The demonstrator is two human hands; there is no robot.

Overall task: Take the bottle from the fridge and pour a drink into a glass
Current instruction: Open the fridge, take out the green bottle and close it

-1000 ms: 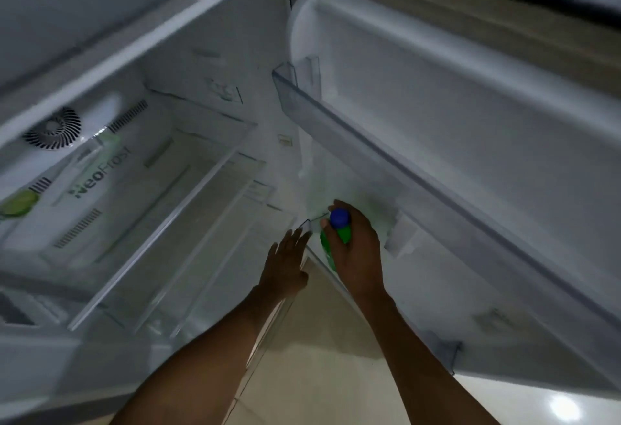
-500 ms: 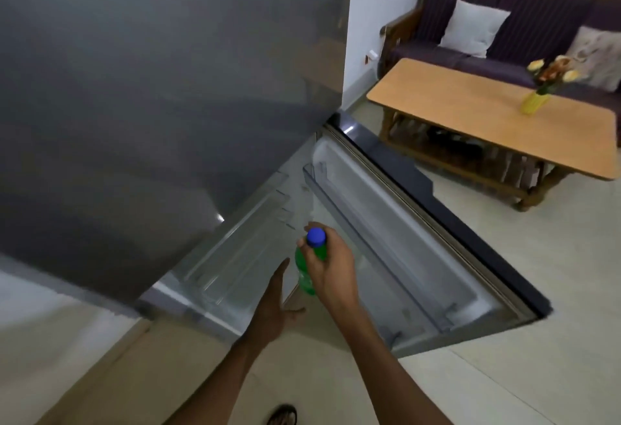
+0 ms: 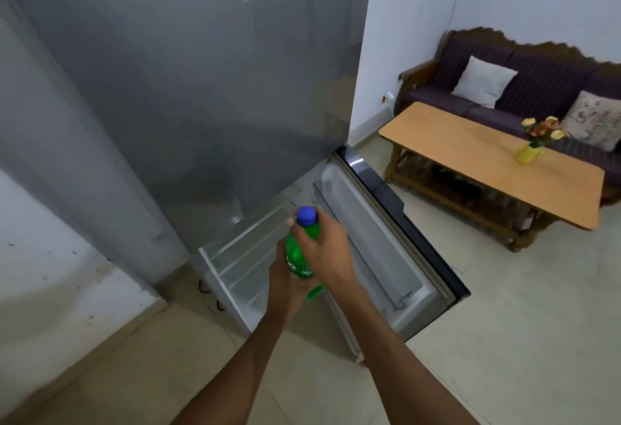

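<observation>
Pale floor tiles (image 3: 504, 340) fill the lower frame; at centre the right hand (image 3: 327, 253) has its grip closed around the green bottle (image 3: 297, 256) below the blue cap (image 3: 306, 215); the left hand (image 3: 285, 285) cups its base. Behind stands the fridge (image 3: 184, 88), lower door (image 3: 386, 240) open.

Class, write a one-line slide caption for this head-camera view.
Both hands, right and left, hold a green bottle with a blue cap before the open fridge door.

Wooden table (image 3: 484, 152) fronts a dark sofa (image 3: 524, 88); tiled floor (image 3: 504, 340).
</observation>
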